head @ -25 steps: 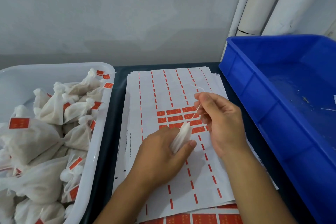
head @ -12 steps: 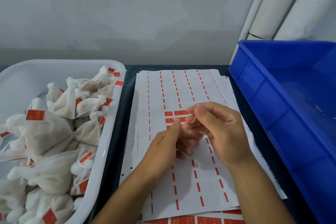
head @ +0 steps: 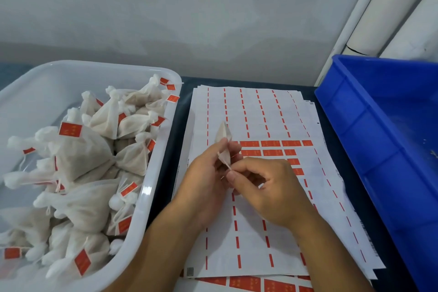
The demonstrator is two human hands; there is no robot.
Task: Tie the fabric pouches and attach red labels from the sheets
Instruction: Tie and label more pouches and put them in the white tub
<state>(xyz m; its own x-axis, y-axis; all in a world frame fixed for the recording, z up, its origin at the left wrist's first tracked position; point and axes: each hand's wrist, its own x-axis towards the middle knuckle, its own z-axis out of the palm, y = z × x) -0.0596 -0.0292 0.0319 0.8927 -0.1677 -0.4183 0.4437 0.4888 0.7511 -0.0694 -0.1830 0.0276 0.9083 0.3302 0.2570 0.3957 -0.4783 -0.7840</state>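
A: Pouch (head: 222, 140) is held above the label sheets (head: 260, 197), centre frame, tip pointing to 12 o'clock. It is gripped by the left hand (head: 208, 180), fingers curled round its lower part.

B: Change noted? Half a second ago it was buried between the hands; a second ago it sat low at the left thumb.

A: Yes, now raised and turned up. The drawstring (head: 228, 165) is pinched by the right hand (head: 267, 187) at 5 o'clock of the pouch. Tying is judged underway, label not yet attached.

B: Surroundings?

A: White tub (head: 151, 197) of tied, labelled pouches at 9 o'clock, blue crate (head: 369, 140) at 3 o'clock.

B: Unclear items?

A: Knot state cannot be told; string is thin and blurred. Red labels (head: 270, 143) partly covered by the right hand. Tub and crate are cut off by the frame.
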